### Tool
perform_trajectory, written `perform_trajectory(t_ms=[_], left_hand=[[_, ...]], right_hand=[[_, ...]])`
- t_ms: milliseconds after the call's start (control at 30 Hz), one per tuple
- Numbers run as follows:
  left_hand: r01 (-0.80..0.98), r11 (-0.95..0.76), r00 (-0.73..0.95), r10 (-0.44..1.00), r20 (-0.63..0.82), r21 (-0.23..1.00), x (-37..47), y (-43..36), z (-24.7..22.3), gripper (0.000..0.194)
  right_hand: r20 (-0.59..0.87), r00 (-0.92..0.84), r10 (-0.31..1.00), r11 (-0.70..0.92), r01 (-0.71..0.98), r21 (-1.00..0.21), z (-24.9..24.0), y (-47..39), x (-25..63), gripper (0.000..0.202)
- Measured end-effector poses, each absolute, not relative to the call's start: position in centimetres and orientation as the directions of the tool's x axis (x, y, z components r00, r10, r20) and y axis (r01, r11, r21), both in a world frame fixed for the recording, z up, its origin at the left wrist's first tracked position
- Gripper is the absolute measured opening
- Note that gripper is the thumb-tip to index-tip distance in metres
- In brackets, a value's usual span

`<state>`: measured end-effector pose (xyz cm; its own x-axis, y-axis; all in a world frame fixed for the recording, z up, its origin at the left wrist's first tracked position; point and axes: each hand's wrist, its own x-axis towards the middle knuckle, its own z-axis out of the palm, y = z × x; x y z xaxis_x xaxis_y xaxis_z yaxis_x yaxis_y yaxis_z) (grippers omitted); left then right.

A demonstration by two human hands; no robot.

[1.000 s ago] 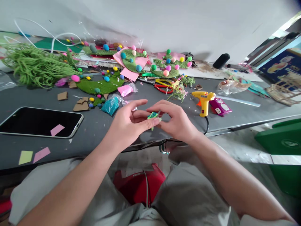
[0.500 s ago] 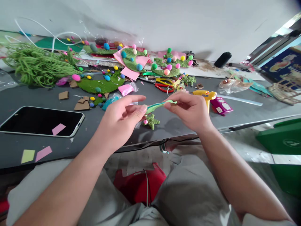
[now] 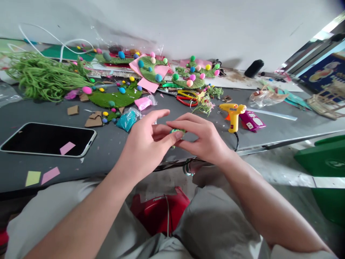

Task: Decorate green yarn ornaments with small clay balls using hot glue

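Note:
Near the table's front edge, my left hand (image 3: 147, 144) pinches a small light green and teal strip (image 3: 177, 131) between thumb and fingers; its index finger is stretched out above. My right hand (image 3: 202, 138) closes round the strip's other side, fingertips against it. Most of the strip is hidden by the fingers. Behind my hands lie a bag of teal material (image 3: 128, 119) and a bag of pink material (image 3: 144, 102). A yellow glue gun (image 3: 233, 116) stands to the right, beside a purple packet (image 3: 252, 121).
A phone (image 3: 48, 139) with paper scraps lies at the left. Green yarn (image 3: 45, 77), a green felt piece (image 3: 114, 96) with colored balls, and red-handled pliers (image 3: 187, 100) lie further back. A green bin (image 3: 323, 154) stands at the right.
My hands have drawn together and slightly downward; the strip that was stretched between them is now bunched up and mostly covered. The small green star-shaped piece below is now hidden behind my hands.

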<state>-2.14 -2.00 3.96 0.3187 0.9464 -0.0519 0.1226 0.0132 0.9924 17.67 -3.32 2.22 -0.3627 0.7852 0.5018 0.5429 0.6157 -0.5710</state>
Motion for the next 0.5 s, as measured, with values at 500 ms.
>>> perform_trajectory(t_ms=[500], left_hand=[[-0.04, 0.16, 0.397, 0.909, -0.131, 0.986, -3.8, -1.5, 3.4, 0.057]], right_hand=[[0.561, -0.096, 0.822, 0.519, 0.53, -0.67, 3.6, -3.3, 19.8, 0.011]])
